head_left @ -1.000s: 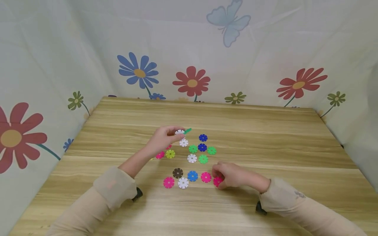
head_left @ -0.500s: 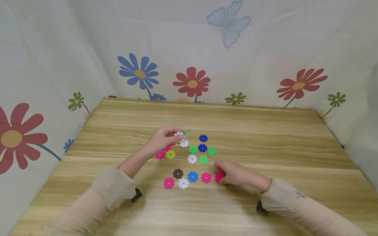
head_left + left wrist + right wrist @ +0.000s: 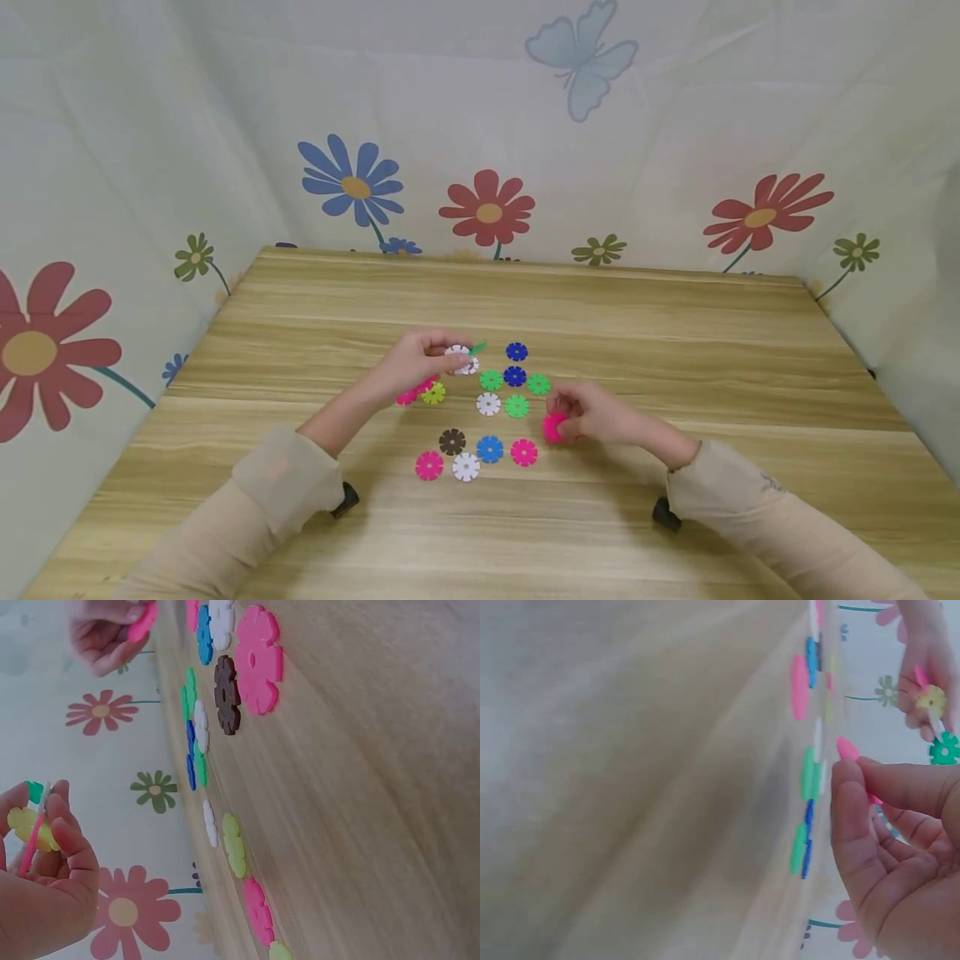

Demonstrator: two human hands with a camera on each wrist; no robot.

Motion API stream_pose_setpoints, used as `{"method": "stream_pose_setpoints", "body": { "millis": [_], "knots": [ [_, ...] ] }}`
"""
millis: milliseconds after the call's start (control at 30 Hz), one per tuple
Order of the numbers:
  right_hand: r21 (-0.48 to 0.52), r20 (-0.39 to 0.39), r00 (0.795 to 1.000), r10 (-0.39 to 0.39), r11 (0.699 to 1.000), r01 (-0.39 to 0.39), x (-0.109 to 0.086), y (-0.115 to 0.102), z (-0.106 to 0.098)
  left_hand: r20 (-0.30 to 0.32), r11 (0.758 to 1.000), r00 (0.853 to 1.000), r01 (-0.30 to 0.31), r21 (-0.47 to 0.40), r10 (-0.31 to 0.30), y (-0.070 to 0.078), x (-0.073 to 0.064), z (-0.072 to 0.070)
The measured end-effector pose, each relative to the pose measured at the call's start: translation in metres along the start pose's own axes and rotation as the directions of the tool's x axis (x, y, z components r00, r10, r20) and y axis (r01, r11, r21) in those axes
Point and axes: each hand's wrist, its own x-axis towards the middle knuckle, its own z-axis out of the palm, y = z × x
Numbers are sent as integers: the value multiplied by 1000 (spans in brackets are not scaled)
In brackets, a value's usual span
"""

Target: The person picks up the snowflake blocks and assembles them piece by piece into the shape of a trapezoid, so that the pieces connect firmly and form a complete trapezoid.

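Note:
My left hand, above the left part of the scattered discs, grips a small cluster of joined notched plastic discs. In it are a white disc, a yellow disc, a pink disc on edge and a green disc sticking out toward the right. The fingers partly hide how these slot together. Between thumb and fingertips, my right hand pinches a single pink disc, held off the wooden table to the right of the lying discs.
Loose discs lie flat on the wooden table: dark blue, green, white, brown, light blue, pink and yellow. A flower-printed curtain hangs behind the table.
My right hand has picked up the pink disc from the table's near right and moved it up and forward. The left hand has shifted slightly nearer with its cluster.

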Motion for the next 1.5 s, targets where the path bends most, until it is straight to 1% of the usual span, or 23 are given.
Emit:
{"method": "stream_pose_setpoints", "body": {
  "millis": [67,200,333,433,600,733,900,1000,1200,1500],
  "knots": [
    [-1,-38,999,-16,1000,16,2,-3,-4,14,1000,1000,-13,15,13,-3,0,2],
    [67,-105,994,-19,997,26,6,-12,-8,16,994,999,-48,96,46,-5,0,7],
    [135,-182,983,-22,990,47,9,-19,-9,14,976,995,-99,194,98,-4,-2,12],
    [163,-226,974,-26,985,64,11,-25,-9,32,965,991,-131,228,127,-3,-4,16],
    [205,-268,963,-42,974,100,15,-33,-8,73,944,983,-184,275,170,1,-7,23],
    [229,-282,958,-60,965,128,16,-38,-6,82,933,978,-210,292,194,4,-9,26],
    [238,-277,958,-69,961,138,16,-41,-3,89,924,971,-237,299,220,4,-10,27],
    [213,-286,954,-88,965,153,16,-41,-2,93,921,968,-250,298,232,4,-11,27],
    [124,-303,941,-153,972,198,15,-40,0,93,923,967,-255,290,238,4,-11,27],
    [94,-331,917,-224,959,268,14,-45,5,124,922,958,-284,264,259,6,-11,29]
  ]
}}
